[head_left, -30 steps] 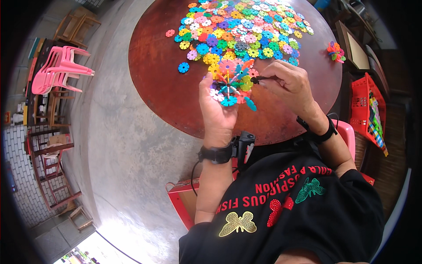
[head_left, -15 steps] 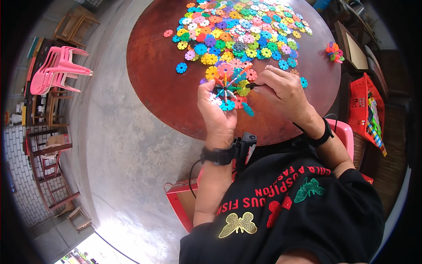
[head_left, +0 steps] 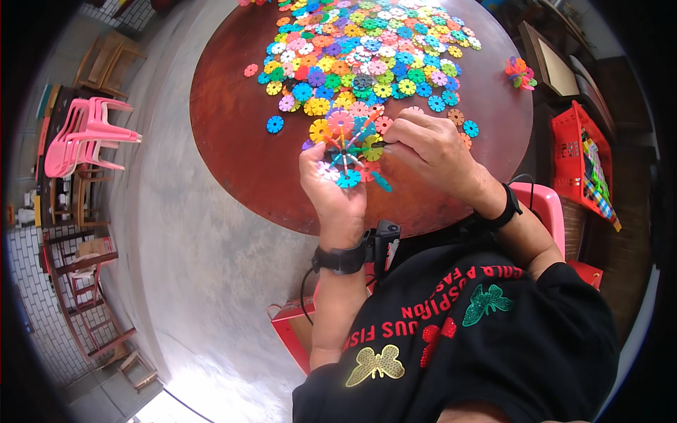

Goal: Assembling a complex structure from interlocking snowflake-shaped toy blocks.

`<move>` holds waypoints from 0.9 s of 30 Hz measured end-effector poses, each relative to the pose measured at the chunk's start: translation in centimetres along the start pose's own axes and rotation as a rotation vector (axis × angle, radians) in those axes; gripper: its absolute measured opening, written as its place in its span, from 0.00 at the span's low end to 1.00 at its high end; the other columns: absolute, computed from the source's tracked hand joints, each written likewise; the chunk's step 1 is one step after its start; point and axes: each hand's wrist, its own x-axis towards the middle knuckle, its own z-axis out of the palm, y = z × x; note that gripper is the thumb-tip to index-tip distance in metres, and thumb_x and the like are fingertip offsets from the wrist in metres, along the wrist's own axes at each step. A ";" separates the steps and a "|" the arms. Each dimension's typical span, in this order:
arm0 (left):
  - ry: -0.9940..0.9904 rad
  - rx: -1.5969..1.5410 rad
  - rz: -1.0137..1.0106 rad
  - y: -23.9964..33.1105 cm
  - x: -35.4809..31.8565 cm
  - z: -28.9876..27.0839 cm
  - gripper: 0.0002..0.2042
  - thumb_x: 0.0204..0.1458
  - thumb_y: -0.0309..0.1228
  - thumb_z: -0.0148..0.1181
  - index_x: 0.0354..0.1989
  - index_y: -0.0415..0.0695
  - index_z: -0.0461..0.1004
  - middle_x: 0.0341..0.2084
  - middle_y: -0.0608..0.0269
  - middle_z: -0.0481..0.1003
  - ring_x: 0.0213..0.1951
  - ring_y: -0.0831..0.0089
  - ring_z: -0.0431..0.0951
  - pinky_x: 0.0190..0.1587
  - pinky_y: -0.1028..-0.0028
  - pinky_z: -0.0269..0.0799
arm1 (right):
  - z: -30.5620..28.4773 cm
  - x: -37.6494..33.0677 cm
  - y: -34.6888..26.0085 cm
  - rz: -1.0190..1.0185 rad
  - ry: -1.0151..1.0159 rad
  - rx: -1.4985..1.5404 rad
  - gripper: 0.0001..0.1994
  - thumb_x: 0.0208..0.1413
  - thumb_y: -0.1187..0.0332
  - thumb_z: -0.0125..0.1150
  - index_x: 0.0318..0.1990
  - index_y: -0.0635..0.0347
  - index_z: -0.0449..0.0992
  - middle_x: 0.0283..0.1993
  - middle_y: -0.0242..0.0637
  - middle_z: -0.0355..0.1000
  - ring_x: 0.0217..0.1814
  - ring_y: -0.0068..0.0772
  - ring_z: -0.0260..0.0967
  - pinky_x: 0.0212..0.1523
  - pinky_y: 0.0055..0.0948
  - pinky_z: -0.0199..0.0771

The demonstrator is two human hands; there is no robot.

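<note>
My left hand (head_left: 335,196) is closed around the lower left side of a ball-like cluster of interlocking plastic discs (head_left: 348,179), made of notched flower-shaped pieces in several colours. Its slotted pieces fan outward from the middle. At the cluster's right side, my right hand (head_left: 438,151) pinches a small dark disc (head_left: 379,145), seen nearly edge-on against a yellow-green disc of the cluster. Whether the two are slotted together I cannot tell. Just beyond my hands, a wide heap of loose notched discs (head_left: 367,60) in many colours covers the far part of the table.
The round reddish-brown table (head_left: 233,141) holds another joined disc flower (head_left: 520,73) at its right edge. A red plastic basket (head_left: 565,144) with colourful items stands to the right. Pink plastic chairs (head_left: 77,134) are stacked at left. A red box (head_left: 289,326) sits below the table's near edge.
The whole view has shifted slightly, so table and hands appear further left. My right hand keeps the dark disc at the cluster's yellow-green disc; the left hand's grip looks the same.
</note>
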 end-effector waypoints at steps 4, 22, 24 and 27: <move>-0.065 0.069 -0.039 0.0 -0.4 0.5 0.15 0.54 0.37 0.48 0.43 0.40 0.68 0.37 0.59 0.74 0.36 0.69 0.75 0.36 0.69 0.72 | -0.4 -0.2 0.9 0.038 0.032 0.110 0.03 0.47 0.74 0.56 0.29 0.61 0.68 0.27 0.40 0.65 0.30 0.45 0.67 0.28 0.38 0.67; -0.225 0.082 -0.260 0.1 -0.8 0.9 0.23 0.51 0.39 0.58 0.53 0.43 0.63 0.49 0.48 0.69 0.50 0.50 0.71 0.48 0.49 0.70 | -5.0 0.9 9.0 0.161 -0.263 -0.075 0.11 0.47 0.75 0.59 0.41 0.62 0.73 0.36 0.42 0.70 0.37 0.41 0.70 0.36 0.35 0.70; -0.206 0.065 -0.222 0.2 -0.7 1.2 0.24 0.51 0.40 0.58 0.54 0.43 0.63 0.50 0.49 0.69 0.51 0.50 0.71 0.49 0.50 0.69 | -4.4 -0.3 10.9 0.201 -0.363 -0.280 0.12 0.45 0.74 0.59 0.40 0.61 0.72 0.37 0.43 0.68 0.41 0.48 0.68 0.41 0.41 0.68; -0.205 0.038 -0.186 0.4 -0.2 0.7 0.26 0.51 0.44 0.56 0.55 0.42 0.62 0.52 0.50 0.68 0.53 0.52 0.69 0.51 0.50 0.67 | -3.2 -1.9 12.3 0.314 -0.470 -0.442 0.14 0.45 0.75 0.59 0.42 0.60 0.71 0.39 0.43 0.67 0.42 0.49 0.68 0.43 0.42 0.68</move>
